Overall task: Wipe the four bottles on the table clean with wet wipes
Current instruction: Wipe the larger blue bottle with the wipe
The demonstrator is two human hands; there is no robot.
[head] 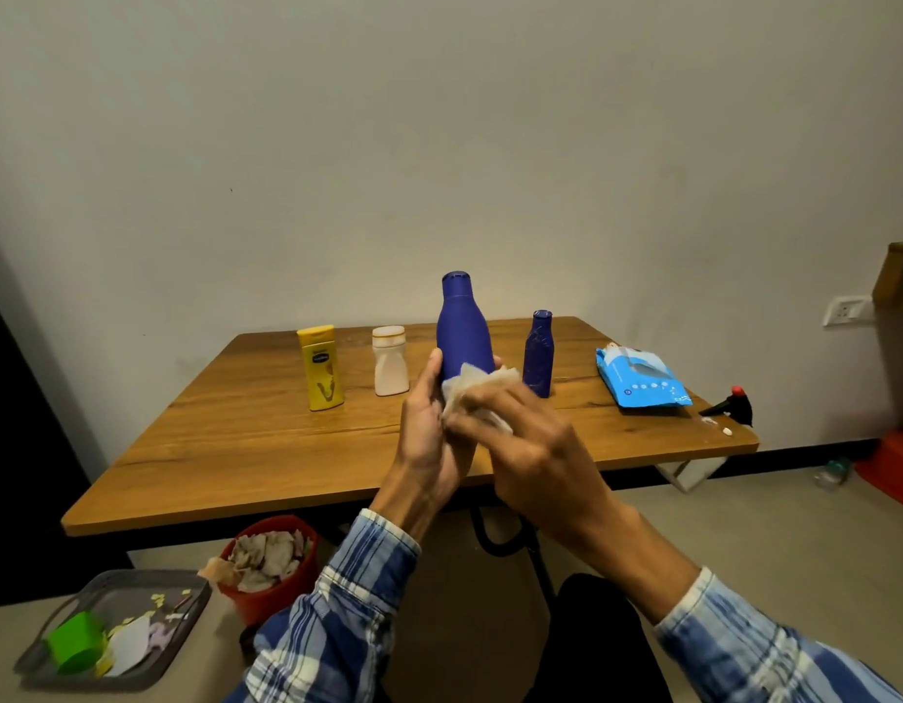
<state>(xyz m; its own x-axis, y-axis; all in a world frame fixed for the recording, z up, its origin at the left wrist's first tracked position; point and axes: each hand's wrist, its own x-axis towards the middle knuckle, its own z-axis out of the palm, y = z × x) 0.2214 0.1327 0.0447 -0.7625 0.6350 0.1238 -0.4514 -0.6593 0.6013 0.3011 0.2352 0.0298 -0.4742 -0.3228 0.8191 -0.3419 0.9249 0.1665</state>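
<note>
Slippage is the risk: left hand (429, 438) holds the big blue bottle (463, 332) above the table (236, 438) while right hand (530, 438) (grip closed on wet wipe (477, 393)) rubs, possibly knocking the small blue bottle (539, 355) just beside.

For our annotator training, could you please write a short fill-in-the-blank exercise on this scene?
1. The left hand holds the tall ___ plastic bottle.
2. The right hand presses a crumpled white ___ against it.
3. The yellow squeeze bottle stands at the ___ end of the row.

Missing words: blue; wet wipe; left
</note>
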